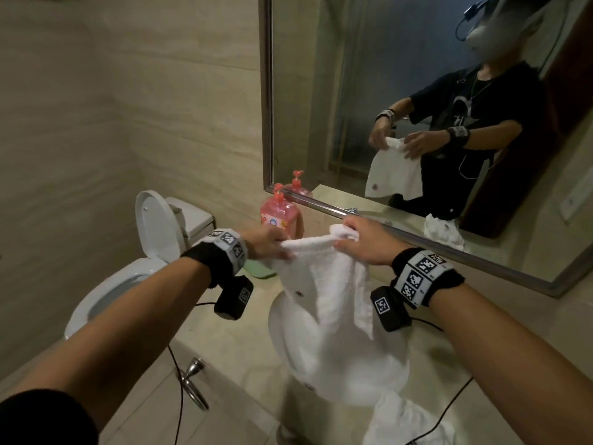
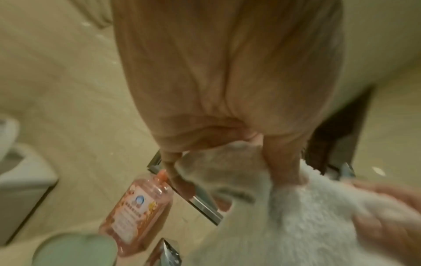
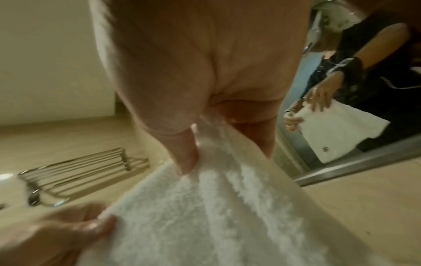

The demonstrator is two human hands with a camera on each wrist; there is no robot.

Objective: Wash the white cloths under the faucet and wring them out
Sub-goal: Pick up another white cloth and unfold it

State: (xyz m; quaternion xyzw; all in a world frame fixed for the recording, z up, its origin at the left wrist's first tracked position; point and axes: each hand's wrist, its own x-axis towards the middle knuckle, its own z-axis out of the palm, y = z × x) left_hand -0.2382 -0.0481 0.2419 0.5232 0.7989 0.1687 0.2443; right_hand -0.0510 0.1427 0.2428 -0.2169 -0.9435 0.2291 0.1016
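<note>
A white terry cloth hangs in the air above the white sink basin, stretched by its top edge between both hands. My left hand pinches the cloth's left corner. My right hand grips the bunched right corner. The cloth's lower part drapes down over the basin and hides most of it. More white cloth hangs over the counter's front edge. The faucet shows only as a blurred metal part at the bottom of the left wrist view.
A pink soap bottle stands at the mirror, with a green cloth beside it. The toilet stands open at the left. A towel ring hangs on the counter front. A metal rack is on the wall.
</note>
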